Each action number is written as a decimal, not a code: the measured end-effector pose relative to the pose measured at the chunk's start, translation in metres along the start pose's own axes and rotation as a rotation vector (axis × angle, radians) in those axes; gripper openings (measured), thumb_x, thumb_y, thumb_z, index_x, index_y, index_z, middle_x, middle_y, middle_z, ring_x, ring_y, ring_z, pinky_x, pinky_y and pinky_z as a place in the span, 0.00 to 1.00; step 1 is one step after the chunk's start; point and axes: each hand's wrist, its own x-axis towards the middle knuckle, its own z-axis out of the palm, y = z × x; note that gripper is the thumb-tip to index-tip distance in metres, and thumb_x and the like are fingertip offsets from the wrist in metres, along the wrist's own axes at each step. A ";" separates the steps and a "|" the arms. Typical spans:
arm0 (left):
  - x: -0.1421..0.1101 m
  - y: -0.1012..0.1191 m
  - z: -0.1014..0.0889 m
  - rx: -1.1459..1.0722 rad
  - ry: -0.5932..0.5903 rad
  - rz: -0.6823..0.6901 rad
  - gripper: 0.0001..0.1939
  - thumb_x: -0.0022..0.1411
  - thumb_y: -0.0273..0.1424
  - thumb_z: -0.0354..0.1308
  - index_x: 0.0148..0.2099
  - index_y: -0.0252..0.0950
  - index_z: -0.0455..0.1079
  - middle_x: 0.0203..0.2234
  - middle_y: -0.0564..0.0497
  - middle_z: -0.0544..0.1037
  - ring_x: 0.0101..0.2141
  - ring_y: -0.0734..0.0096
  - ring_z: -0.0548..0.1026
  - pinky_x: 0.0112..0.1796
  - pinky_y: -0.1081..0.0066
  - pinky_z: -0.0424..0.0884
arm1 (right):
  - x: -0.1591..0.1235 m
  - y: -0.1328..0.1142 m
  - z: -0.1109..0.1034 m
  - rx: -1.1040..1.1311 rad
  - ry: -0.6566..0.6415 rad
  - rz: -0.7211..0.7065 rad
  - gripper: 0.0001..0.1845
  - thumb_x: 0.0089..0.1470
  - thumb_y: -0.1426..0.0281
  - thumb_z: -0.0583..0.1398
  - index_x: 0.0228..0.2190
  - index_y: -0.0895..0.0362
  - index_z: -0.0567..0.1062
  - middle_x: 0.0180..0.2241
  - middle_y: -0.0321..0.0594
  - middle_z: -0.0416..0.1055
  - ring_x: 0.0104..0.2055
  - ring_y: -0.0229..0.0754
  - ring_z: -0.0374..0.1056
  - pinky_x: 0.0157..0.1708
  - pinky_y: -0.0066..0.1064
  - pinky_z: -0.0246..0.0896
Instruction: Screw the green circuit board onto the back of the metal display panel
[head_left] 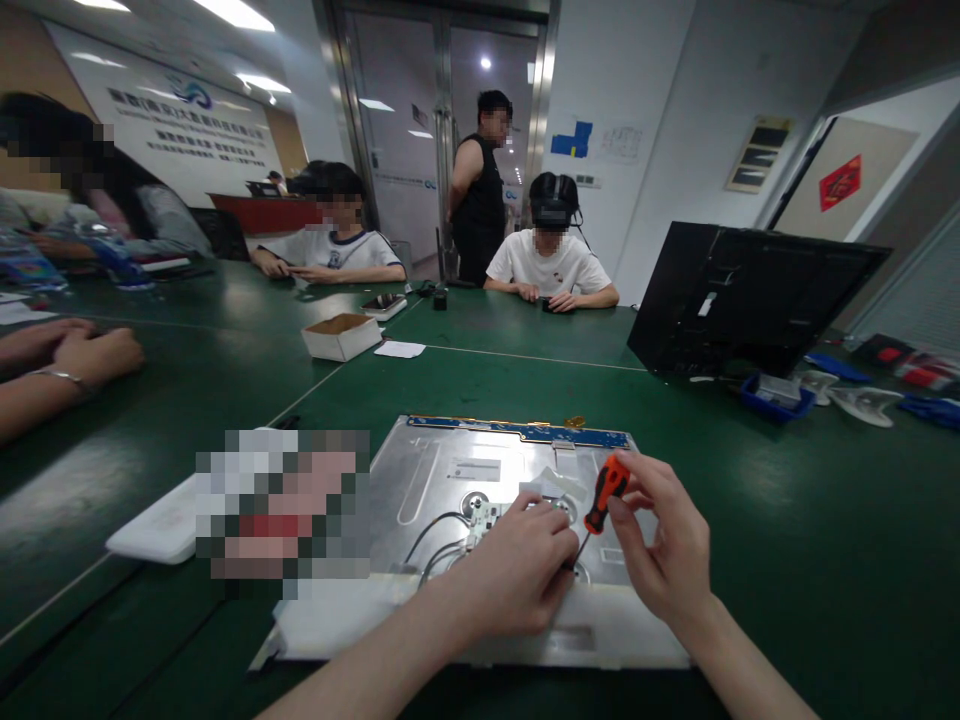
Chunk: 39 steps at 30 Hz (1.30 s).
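Observation:
A flat metal display panel (427, 460) lies on the green table in front of me, with a blue circuit strip (517, 432) along its far edge. My right hand (671, 535) pinches the handle of an orange and black screwdriver (606, 492), whose shaft slants down to the left. My left hand (517, 570) rests over the panel with curled fingers, close to the screwdriver's tip. What those fingers grip is hidden. Left of them, a small circuit board (486, 515) with black cables sits partly covered. Whitish film (337, 615) covers the panel's near side.
Left of the panel lies a white slab-like object (165, 520), partly blurred out. Beyond are an open cardboard box (341, 337) and a white paper (400, 349). A black monitor (742, 300) and a blue tray (776, 397) stand right. Several people are around the table; a co-worker's hands (97, 350) rest at left.

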 end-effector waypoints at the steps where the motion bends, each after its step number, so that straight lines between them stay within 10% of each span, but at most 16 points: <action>1: 0.000 0.000 0.000 0.001 0.000 -0.002 0.02 0.58 0.26 0.55 0.35 0.36 0.66 0.34 0.49 0.74 0.38 0.62 0.71 0.49 0.59 0.61 | -0.001 0.001 0.000 0.009 -0.004 0.006 0.24 0.59 0.77 0.54 0.56 0.51 0.63 0.44 0.45 0.69 0.37 0.41 0.70 0.27 0.30 0.71; 39: 0.000 0.000 -0.001 0.006 -0.012 -0.001 0.01 0.58 0.26 0.54 0.34 0.36 0.66 0.34 0.48 0.74 0.37 0.62 0.71 0.47 0.60 0.62 | -0.002 0.003 0.002 0.026 0.047 0.010 0.22 0.59 0.75 0.56 0.53 0.50 0.63 0.45 0.44 0.67 0.39 0.42 0.69 0.27 0.32 0.72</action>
